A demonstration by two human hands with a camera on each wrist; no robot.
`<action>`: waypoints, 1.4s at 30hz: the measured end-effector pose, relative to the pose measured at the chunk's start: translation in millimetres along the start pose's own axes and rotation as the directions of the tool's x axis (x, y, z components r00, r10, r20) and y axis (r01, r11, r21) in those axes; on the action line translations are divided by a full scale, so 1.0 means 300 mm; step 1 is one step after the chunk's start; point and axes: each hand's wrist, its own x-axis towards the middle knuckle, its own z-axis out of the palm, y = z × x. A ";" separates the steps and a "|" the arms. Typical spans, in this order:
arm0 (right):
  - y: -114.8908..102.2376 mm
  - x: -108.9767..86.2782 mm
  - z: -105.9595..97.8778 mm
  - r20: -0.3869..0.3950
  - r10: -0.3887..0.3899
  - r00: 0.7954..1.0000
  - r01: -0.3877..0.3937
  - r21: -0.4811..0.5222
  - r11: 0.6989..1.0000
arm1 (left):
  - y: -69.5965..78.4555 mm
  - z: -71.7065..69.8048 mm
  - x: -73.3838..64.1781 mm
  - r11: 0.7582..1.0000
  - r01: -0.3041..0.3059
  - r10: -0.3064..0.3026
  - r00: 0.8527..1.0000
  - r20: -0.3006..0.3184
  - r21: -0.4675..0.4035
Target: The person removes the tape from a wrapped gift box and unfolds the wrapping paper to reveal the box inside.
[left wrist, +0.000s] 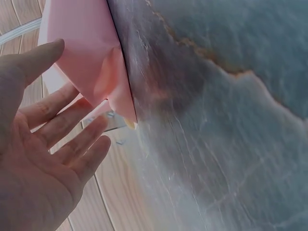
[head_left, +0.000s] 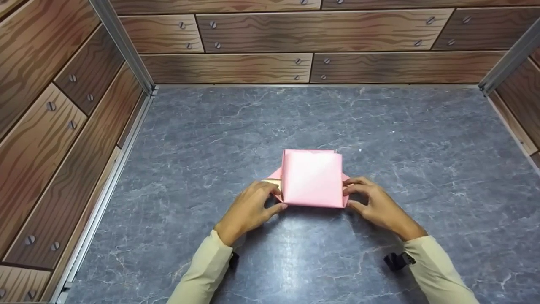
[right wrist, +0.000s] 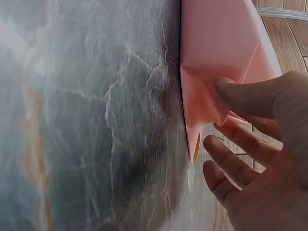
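Note:
A box-shaped parcel in pink paper (head_left: pixel 313 178) lies flat on the table between both hands. Paper flaps stick out at its two ends, and a yellowish patch shows at the left end. My left hand (head_left: pixel 252 207) is at that end, its index finger touching the paper and its thumb by the near corner. In the left wrist view its other fingers spread loosely beside a creased flap (left wrist: pixel 120 82). At the opposite end my right hand (head_left: pixel 377 207) presses its thumb on a folded flap (right wrist: pixel 202 96). Its remaining fingers reach out below the paper, lightly bent.
The grey marbled table (head_left: pixel 202 139) extends around the parcel. Wood-patterned walls (head_left: pixel 253 33) with metal edging (head_left: pixel 122 46) close off the back and sides. Tiny white specks lie beyond the parcel. A dark device (head_left: pixel 398 261) sits at the right wrist.

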 end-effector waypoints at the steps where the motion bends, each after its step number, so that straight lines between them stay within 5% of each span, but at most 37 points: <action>1: -0.001 -0.002 -0.001 -0.002 -0.008 1.000 0.008 -0.007 1.000 | -0.002 0.000 -0.001 1.000 -0.001 0.001 1.000 0.002 -0.004; 11: -0.007 -0.021 -0.016 0.025 -0.067 0.997 0.069 -0.080 0.994 | -0.013 -0.002 -0.018 1.000 0.000 0.001 1.000 0.029 -0.003; 18: -0.013 -0.041 -0.026 0.083 0.029 0.996 -0.019 -0.116 0.993 | -0.018 0.005 -0.025 0.998 -0.008 0.012 0.997 0.071 -0.057; 26: -0.023 -0.046 -0.037 0.192 0.059 0.980 -0.044 -0.081 0.996 | -0.029 0.004 -0.025 0.994 0.038 -0.023 0.989 0.144 -0.102; 38: -0.013 -0.048 -0.027 0.276 0.139 0.951 -0.166 0.077 0.983 | -0.042 0.012 -0.033 0.991 0.022 -0.007 0.993 0.118 -0.131; 42: -0.009 -0.058 -0.022 0.210 0.008 0.978 -0.034 0.118 0.992 | -0.046 0.012 -0.035 0.988 0.002 0.015 0.994 0.105 -0.158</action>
